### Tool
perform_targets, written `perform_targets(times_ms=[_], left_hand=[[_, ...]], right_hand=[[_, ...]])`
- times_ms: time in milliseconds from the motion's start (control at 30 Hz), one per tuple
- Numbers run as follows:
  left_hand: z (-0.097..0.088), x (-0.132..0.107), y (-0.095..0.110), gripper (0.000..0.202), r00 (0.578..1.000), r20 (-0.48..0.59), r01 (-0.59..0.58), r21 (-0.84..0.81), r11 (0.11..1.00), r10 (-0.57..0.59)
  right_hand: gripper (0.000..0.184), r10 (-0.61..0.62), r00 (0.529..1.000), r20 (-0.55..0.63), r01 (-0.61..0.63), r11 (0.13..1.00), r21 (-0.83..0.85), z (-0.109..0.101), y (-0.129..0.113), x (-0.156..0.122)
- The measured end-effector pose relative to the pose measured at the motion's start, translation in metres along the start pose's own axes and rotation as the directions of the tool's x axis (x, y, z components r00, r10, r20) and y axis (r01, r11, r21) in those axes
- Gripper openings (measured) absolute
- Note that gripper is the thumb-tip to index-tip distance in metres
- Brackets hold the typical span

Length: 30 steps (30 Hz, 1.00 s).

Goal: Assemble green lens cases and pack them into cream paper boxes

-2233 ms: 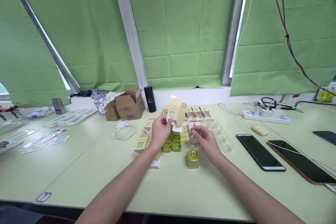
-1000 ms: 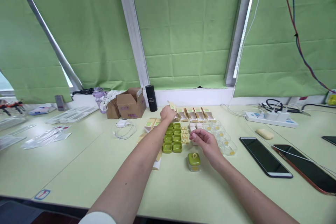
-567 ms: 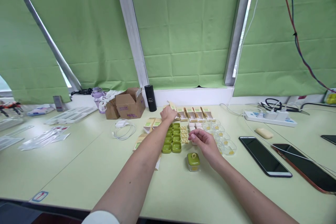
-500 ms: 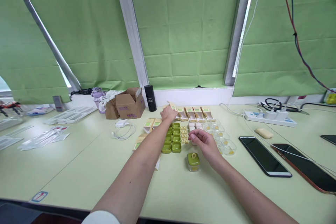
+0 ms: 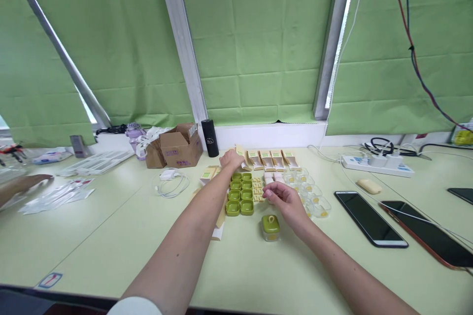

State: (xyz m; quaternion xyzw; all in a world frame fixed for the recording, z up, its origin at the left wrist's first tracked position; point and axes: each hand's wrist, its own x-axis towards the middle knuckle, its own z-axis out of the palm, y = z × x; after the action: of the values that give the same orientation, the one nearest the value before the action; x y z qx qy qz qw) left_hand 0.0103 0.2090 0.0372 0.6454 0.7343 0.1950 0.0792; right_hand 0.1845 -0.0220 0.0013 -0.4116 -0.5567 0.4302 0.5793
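Note:
My left hand point(image 5: 231, 158) reaches to the far side, its fingers curled at a small cream-and-green carton point(image 5: 240, 152). That carton is at the left end of a row of similar open cartons point(image 5: 273, 158). Half curled, my right hand point(image 5: 286, 201) hovers with thumb and fingers slightly apart and no visible object between them. Nearby lie pale blocks point(image 5: 272, 176) and small yellow ring pieces point(image 5: 257, 190). Olive-green square lids point(image 5: 247, 206) form two columns between my arms. Clear cups point(image 5: 320, 207) sit right of my right hand. A lidded cup point(image 5: 271, 227) stands nearer me.
More cartons point(image 5: 209, 173) lie partly behind my left forearm. Two phones point(image 5: 370, 219) and a power strip point(image 5: 377, 165) are at right. A cardboard box point(image 5: 182, 146), black bottle point(image 5: 210, 139) and white charger point(image 5: 169, 174) stand left. Another person's hand point(image 5: 31, 183) reaches in at far left.
My left hand has shifted slightly left, showing more of the carton beside it. My right hand stays nearly still. Another person's hand has entered at the far left.

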Motion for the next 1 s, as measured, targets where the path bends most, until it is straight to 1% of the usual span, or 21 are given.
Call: perform_targets(times_ms=[167, 400, 533, 633, 733, 800, 933, 1000], left_hand=[[-0.001, -0.001, -0.004, 0.039, 1.0, 0.003, -0.003, 0.036, 0.999, 0.002], [-0.003, -0.003, -0.005, 0.039, 0.998, -0.051, -0.016, 0.091, 0.996, 0.021], [-0.012, -0.008, -0.004, 0.032, 0.994, -0.099, -0.037, 0.111, 0.993, 0.048], [-0.023, -0.017, -0.003, 0.026, 0.987, -0.134, -0.079, 0.109, 0.991, 0.094], [-0.035, -0.033, -0.003, 0.022, 0.975, -0.145, -0.155, 0.099, 0.983, 0.168], [-0.041, -0.05, -0.004, 0.021, 0.963, -0.135, -0.223, 0.088, 0.971, 0.233], [-0.05, -0.096, -0.006, 0.023, 0.925, -0.067, -0.372, 0.046, 0.927, 0.374], [-0.054, -0.124, -0.007, 0.023, 0.892, -0.019, -0.452, 0.022, 0.892, 0.452]], right_hand=[[0.052, 0.002, 1.0, 0.003, -0.002, 1.0, -0.007, 0.0, 0.001, 0.001], [0.05, -0.004, 1.0, 0.002, 0.004, 1.0, -0.007, 0.0, 0.002, 0.001], [0.049, -0.01, 1.0, -0.018, 0.01, 1.0, -0.006, -0.002, 0.004, 0.001], [0.05, -0.014, 0.999, -0.051, 0.014, 1.0, 0.002, -0.005, 0.004, 0.003], [0.051, 0.002, 0.995, -0.097, 0.0, 1.0, 0.014, -0.006, 0.002, 0.004], [0.051, 0.005, 0.992, -0.13, -0.002, 1.0, 0.019, -0.007, 0.001, 0.005], [0.043, -0.008, 0.984, -0.18, 0.012, 1.0, 0.022, -0.008, 0.002, 0.006], [0.037, -0.018, 0.98, -0.201, 0.022, 1.0, 0.017, -0.01, 0.004, 0.007]])
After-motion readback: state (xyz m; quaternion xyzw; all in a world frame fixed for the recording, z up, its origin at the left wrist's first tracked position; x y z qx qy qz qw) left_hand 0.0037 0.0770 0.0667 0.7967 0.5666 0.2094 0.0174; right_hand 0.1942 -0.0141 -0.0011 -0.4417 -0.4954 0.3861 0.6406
